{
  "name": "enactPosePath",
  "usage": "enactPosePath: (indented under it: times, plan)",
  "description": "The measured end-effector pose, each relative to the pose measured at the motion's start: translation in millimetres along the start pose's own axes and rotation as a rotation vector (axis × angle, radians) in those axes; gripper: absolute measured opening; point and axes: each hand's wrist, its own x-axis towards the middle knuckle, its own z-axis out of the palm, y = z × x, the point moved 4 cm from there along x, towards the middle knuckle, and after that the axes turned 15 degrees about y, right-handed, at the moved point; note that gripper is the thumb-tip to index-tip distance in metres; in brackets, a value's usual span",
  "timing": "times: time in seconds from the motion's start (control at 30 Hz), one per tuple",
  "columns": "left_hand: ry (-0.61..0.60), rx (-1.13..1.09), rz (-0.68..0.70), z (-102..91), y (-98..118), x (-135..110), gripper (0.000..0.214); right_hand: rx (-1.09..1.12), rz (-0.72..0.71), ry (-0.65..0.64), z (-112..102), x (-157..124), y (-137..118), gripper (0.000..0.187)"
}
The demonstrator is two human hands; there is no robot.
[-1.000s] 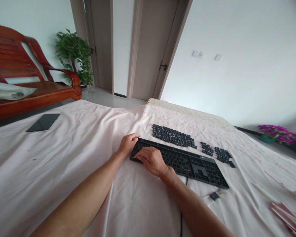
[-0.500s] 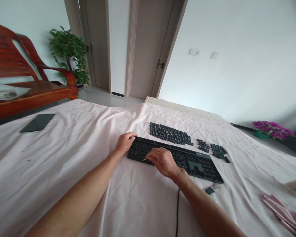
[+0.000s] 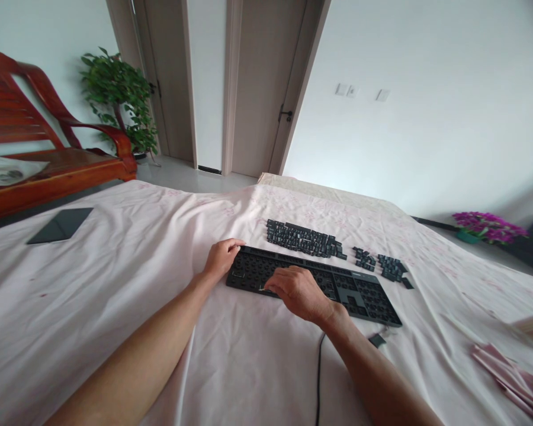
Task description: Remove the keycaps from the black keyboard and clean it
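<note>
Black keyboard [image 3: 337,284]: centre frame on the bed [image 3: 93,296], long axis left-right.
Left hand [image 3: 222,258]: curled on its left end.
Right hand [image 3: 299,291]: nearer the middle, pinching a thin stick.

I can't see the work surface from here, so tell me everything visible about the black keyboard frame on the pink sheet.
The black keyboard frame lies flat on the pale pink bedsheet, long and rectangular, seemingly plastic. Its keycaps are off, leaving rows of bare sockets. A thin black cable runs from its near edge toward the camera. The left hand grips its left end; the right hand rests on its left-middle, pinching something thin. Rows of loose black keycaps lie just behind it.
</note>
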Motion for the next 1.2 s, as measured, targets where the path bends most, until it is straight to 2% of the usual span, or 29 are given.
enactPosePath:
  times: [0.07, 0.17, 0.23, 0.37, 0.5, 0.63, 0.87, 1.07, 1.2]
  plan:
    - [-0.002, 0.008, -0.008, -0.2, 0, 0, 0.030, -0.003, -0.021, -0.001, -1, 1, -3, 0.026]
    - [0.001, 0.015, -0.013, -0.3, 0, 0, 0.030, 0.042, 0.033, 0.013, -1, 2, -2, 0.025]
    - [0.004, 0.013, -0.009, -0.1, 0, 0, 0.029, 0.093, 0.127, 0.059, 1, 1, 6, 0.024]
    - [-0.001, 0.013, -0.002, 0.0, 1, 1, 0.029, 0.152, 0.362, 0.246, 11, -2, 33, 0.023]
    - [-0.001, 0.010, -0.003, -0.4, 2, 0, 0.029, 0.126, 0.463, 0.335, 23, -3, 54, 0.023]
    - [0.005, 0.011, -0.004, 0.2, 0, 0, 0.028, 0.100, 0.452, 0.348, 27, 5, 57, 0.023]
    - [0.005, -0.021, 0.020, 2.3, -5, 1, 0.027, 0.005, 0.388, 0.301, 36, 22, 50, 0.021]
    - [0.000, -0.016, 0.026, 2.5, -6, 1, 0.027, -0.202, 0.328, 0.230, 29, 20, 47, 0.023]
    - [0.000, -0.001, 0.022, 2.3, -6, 1, 0.028, -0.195, 0.339, 0.217, 24, 13, 50, 0.022]
